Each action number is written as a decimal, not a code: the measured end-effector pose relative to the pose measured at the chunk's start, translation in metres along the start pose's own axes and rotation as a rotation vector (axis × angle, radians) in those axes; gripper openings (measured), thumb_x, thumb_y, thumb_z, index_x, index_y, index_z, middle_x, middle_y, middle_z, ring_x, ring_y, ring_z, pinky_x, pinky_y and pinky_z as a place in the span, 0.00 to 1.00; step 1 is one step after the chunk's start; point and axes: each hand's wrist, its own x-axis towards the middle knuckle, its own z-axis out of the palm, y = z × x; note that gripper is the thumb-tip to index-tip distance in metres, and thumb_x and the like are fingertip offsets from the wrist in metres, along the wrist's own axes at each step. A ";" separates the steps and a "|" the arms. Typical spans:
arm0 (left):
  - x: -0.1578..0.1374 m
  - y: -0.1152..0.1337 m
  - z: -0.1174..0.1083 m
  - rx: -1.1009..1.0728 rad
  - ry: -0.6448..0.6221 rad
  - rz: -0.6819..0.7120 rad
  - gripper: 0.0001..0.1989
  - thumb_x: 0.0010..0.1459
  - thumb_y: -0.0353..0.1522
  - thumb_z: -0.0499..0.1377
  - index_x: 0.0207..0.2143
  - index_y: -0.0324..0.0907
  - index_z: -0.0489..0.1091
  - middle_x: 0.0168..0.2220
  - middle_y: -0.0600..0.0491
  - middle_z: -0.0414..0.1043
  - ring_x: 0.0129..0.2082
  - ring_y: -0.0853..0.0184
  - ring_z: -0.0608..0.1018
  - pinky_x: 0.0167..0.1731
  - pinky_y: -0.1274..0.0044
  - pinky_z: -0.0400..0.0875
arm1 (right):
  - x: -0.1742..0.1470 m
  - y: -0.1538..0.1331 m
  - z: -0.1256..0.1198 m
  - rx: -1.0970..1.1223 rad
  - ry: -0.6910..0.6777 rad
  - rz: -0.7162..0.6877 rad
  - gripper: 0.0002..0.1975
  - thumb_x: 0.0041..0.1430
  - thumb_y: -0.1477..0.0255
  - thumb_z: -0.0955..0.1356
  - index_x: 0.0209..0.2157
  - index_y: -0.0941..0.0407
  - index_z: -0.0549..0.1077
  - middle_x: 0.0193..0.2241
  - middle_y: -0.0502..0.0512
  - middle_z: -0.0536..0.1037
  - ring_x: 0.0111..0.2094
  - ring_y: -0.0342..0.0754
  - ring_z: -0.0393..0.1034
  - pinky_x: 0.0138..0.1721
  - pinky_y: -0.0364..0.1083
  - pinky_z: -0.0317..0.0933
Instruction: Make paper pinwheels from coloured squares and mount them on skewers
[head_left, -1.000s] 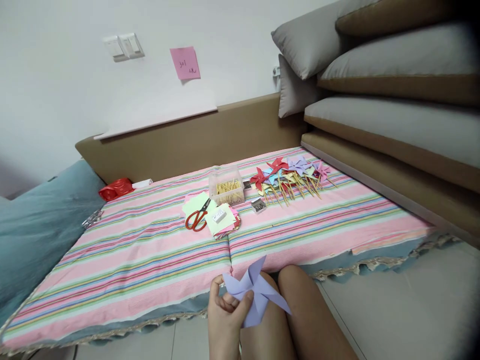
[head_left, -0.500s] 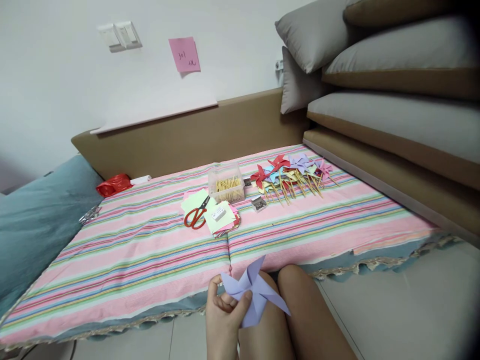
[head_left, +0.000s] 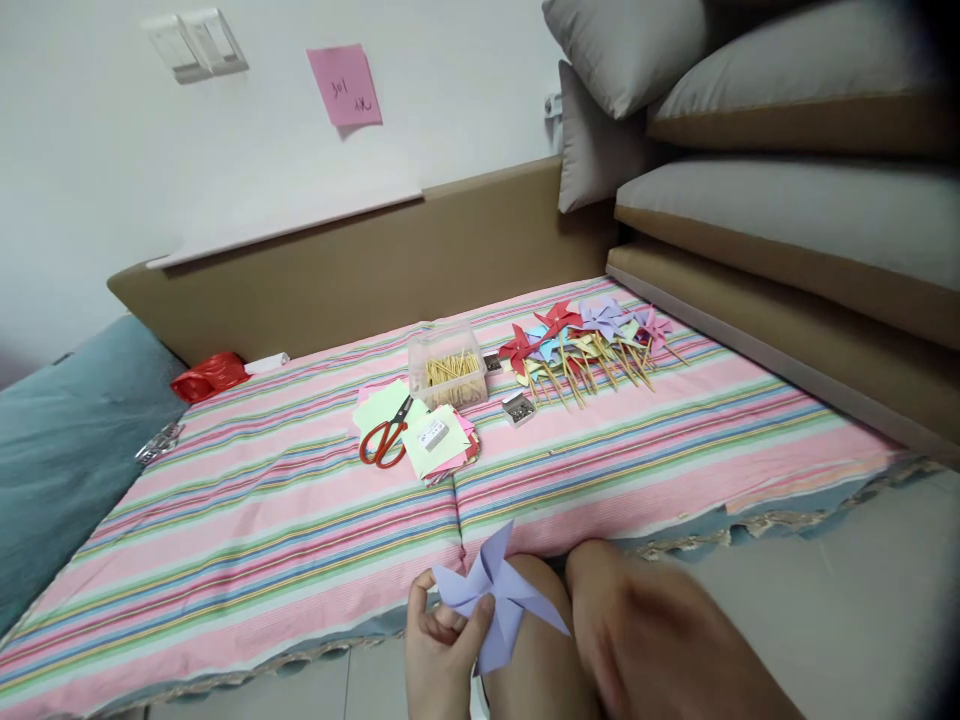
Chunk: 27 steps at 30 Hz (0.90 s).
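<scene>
My left hand (head_left: 442, 645) pinches a purple paper pinwheel (head_left: 510, 588), its thumb pressed on the centre and its fingers behind. The folded blades spread out over my knees. My right hand (head_left: 649, 625) is a blur at the lower right, above my leg and apart from the pinwheel; its fingers are smeared by motion. On the striped cloth (head_left: 285, 520) beyond lie red-handled scissors (head_left: 385, 440), coloured paper sheets (head_left: 416, 465) with a small white box (head_left: 433, 434) on top, and an open little box of metal pins (head_left: 518, 408).
A clear plastic container (head_left: 448, 375) of thin wooden sticks stands mid-bed. Several pinwheels on sticks (head_left: 577, 340) lie to its right. Stacked cushions (head_left: 787, 210) rise at the right. A red plastic bag (head_left: 214, 376) and blue cushion (head_left: 82, 420) are at the left.
My right hand has come into view at the lower right. The left hand still holds the pinwheel in nearly the same spot. The camera view has tilted slightly down.
</scene>
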 end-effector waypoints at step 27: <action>-0.004 0.004 0.018 -0.065 -0.058 -0.057 0.30 0.36 0.36 0.73 0.37 0.45 0.59 0.16 0.62 0.69 0.19 0.72 0.73 0.22 0.84 0.65 | 0.118 0.091 -0.047 0.046 0.478 0.103 0.14 0.40 0.62 0.77 0.28 0.58 0.80 0.27 0.58 0.83 0.30 0.51 0.77 0.35 0.50 0.73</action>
